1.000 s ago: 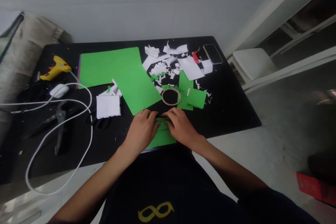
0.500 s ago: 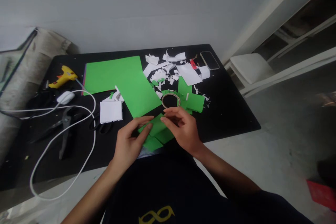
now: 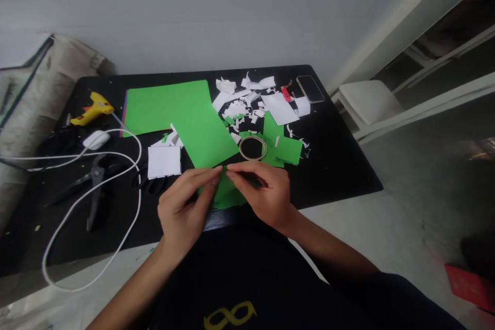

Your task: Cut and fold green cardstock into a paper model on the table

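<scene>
At the table's near edge, my left hand [image 3: 187, 200] and my right hand [image 3: 266, 188] meet with their fingertips almost touching. Both pinch the top edge of a piece of green paper [image 3: 228, 195], which hangs partly hidden behind the fingers. Just beyond them lies a larger green sheet [image 3: 207, 136]. A ring of tape [image 3: 252, 148] rests flat near my right hand, beside cut green pieces [image 3: 289, 150]. To the left of my left hand, a white paper square [image 3: 164, 162] lies over dark scissor handles [image 3: 158, 185].
A yellow glue gun [image 3: 93, 109], a white cable [image 3: 73, 221] with an adapter [image 3: 96, 139] and large dark scissors [image 3: 96, 185] occupy the left side. White paper scraps [image 3: 235, 108], a red object [image 3: 285, 94] and a phone [image 3: 310, 88] lie at the back right. A white stool [image 3: 369, 103] stands beyond.
The fingertips of both hands have come together at the green paper's top edge. The paper's flat face, visible before, is now tilted and more covered by the fingers.
</scene>
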`<state>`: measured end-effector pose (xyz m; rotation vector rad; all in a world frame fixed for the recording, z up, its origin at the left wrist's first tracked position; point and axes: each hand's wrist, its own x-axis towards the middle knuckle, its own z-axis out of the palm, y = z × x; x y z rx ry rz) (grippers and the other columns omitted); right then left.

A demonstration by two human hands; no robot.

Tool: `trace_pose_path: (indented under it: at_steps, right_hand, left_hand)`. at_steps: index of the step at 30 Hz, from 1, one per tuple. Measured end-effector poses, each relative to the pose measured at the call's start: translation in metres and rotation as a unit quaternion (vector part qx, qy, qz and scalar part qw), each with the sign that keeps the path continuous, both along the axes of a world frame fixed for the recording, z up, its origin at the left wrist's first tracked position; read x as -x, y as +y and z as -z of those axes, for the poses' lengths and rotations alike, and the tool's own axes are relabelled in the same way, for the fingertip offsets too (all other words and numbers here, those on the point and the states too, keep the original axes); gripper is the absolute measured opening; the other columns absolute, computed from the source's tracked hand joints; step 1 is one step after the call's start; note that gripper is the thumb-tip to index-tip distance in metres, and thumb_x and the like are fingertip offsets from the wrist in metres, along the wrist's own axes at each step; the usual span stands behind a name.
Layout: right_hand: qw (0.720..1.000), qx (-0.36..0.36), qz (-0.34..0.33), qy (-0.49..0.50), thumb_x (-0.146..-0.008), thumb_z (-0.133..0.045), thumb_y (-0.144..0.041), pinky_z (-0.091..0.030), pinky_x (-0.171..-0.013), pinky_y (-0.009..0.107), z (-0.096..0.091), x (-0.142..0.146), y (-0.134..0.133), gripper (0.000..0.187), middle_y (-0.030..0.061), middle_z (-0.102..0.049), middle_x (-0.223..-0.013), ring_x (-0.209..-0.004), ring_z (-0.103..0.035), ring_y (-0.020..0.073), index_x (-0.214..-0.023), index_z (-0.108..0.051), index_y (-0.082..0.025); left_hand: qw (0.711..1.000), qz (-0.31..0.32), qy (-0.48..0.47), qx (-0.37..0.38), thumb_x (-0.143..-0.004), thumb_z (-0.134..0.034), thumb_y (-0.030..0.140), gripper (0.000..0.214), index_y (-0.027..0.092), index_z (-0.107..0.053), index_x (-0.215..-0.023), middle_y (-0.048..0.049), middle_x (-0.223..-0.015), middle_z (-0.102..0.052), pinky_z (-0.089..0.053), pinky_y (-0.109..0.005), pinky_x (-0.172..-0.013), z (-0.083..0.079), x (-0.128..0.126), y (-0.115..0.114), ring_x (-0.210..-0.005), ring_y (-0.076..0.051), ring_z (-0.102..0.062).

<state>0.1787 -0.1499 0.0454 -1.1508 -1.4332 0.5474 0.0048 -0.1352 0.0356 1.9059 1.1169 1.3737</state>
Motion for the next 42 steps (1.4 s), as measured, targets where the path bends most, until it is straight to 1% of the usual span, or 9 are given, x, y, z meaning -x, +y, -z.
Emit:
trace_pose_path:
  at_steps: [4, 8, 11, 15, 18, 23, 26, 35, 42]
  right_hand:
    - [1.0, -0.022, -0.009, -0.003, -0.095, -0.075, -0.015, -0.067, -0.078, 0.032, -0.004, 0.001, 0.001, 0.014, 0.0002, -0.085, -0.096, -0.084, -0.08, 0.0171, -0.104, -0.08, -0.026]
    - [1.0, -0.02, -0.016, 0.012, -0.095, -0.076, -0.016, -0.066, -0.079, 0.03, -0.007, 0.002, 0.002, 0.011, 0.0015, -0.084, -0.095, -0.082, -0.079, 0.0162, -0.101, -0.08, -0.023]
    - [0.999, -0.023, -0.024, 0.017, -0.095, -0.076, -0.015, -0.065, -0.079, 0.029, -0.008, 0.003, 0.003, 0.01, 0.0019, -0.084, -0.095, -0.082, -0.079, 0.0155, -0.101, -0.08, -0.023]
    - [0.999, -0.025, -0.028, 0.017, -0.095, -0.076, -0.015, -0.065, -0.081, 0.031, -0.008, 0.005, 0.004, 0.011, 0.0022, -0.084, -0.095, -0.083, -0.079, 0.0162, -0.102, -0.08, -0.023]
    - [0.998, 0.018, -0.034, 0.055, -0.093, -0.078, -0.018, -0.065, -0.08, 0.031, -0.009, 0.005, 0.005, 0.011, 0.0024, -0.083, -0.095, -0.083, -0.078, 0.0165, -0.102, -0.081, -0.024]
    - [0.971, 0.149, -0.114, 0.147, -0.088, -0.084, -0.022, -0.063, -0.073, 0.027, -0.011, -0.003, 0.01, 0.007, 0.0004, -0.082, -0.089, -0.082, -0.078, 0.0156, -0.095, -0.083, -0.023]
    - [0.962, 0.178, -0.131, 0.16, -0.086, -0.086, -0.023, -0.062, -0.072, 0.026, -0.013, -0.007, 0.012, 0.007, -0.0004, -0.081, -0.085, -0.08, -0.077, 0.0148, -0.091, -0.083, -0.023]
    - [0.97, 0.153, -0.098, 0.16, -0.086, -0.087, -0.028, -0.062, -0.071, 0.028, -0.015, -0.002, 0.008, 0.006, 0.0005, -0.081, -0.083, -0.078, -0.076, 0.0161, -0.088, -0.083, -0.023]
    - [0.979, 0.136, -0.08, 0.131, -0.088, -0.082, -0.023, -0.061, -0.072, 0.029, -0.013, -0.002, 0.006, 0.001, 0.0009, -0.082, -0.085, -0.078, -0.076, 0.0162, -0.088, -0.083, -0.023]
  left_hand:
    - [1.0, 0.0, -0.023, -0.012, -0.094, -0.073, 0.005, 0.035, 0.031, -0.081, -0.115, 0.0002, -0.104, -0.08, -0.061, -0.028, -0.079, -0.002, -0.001, -0.001, -0.091, -0.013, -0.074]
    - [0.999, 0.006, -0.04, -0.037, -0.091, -0.074, 0.0, 0.039, 0.03, -0.082, -0.115, -0.0005, -0.103, -0.081, -0.061, -0.026, -0.077, -0.002, -0.001, 0.0, -0.091, -0.013, -0.075]
    - [0.998, -0.001, -0.047, -0.043, -0.09, -0.075, -0.001, 0.04, 0.03, -0.082, -0.114, -0.0007, -0.103, -0.081, -0.061, -0.026, -0.077, -0.002, -0.002, 0.0, -0.092, -0.013, -0.075]
    - [0.998, -0.007, -0.047, -0.04, -0.09, -0.075, 0.0, 0.04, 0.03, -0.082, -0.115, -0.0007, -0.103, -0.08, -0.06, -0.026, -0.077, -0.002, -0.002, -0.001, -0.092, -0.013, -0.075]
    - [0.999, -0.005, -0.038, -0.038, -0.091, -0.074, 0.0, 0.04, 0.03, -0.081, -0.116, -0.0003, -0.103, -0.08, -0.06, -0.026, -0.079, -0.003, -0.002, -0.001, -0.092, -0.013, -0.074]
    - [0.999, 0.009, -0.025, -0.037, -0.092, -0.072, -0.001, 0.04, 0.029, -0.081, -0.116, -0.0004, -0.105, -0.08, -0.06, -0.027, -0.08, -0.003, 0.002, -0.002, -0.092, -0.012, -0.073]
    - [0.999, 0.018, -0.016, -0.045, -0.091, -0.072, -0.003, 0.041, 0.029, -0.08, -0.117, -0.0009, -0.107, -0.08, -0.06, -0.028, -0.081, -0.002, 0.003, -0.003, -0.093, -0.012, -0.074]
    - [0.998, 0.015, -0.007, -0.059, -0.091, -0.073, -0.003, 0.038, 0.025, -0.079, -0.115, -0.0022, -0.107, -0.079, -0.06, -0.03, -0.081, 0.0, 0.001, -0.003, -0.095, -0.014, -0.074]
    - [0.999, 0.011, -0.012, -0.042, -0.092, -0.072, 0.001, 0.03, 0.024, -0.077, -0.11, -0.0024, -0.104, -0.079, -0.059, -0.03, -0.081, -0.001, -0.001, -0.005, -0.093, -0.015, -0.074]
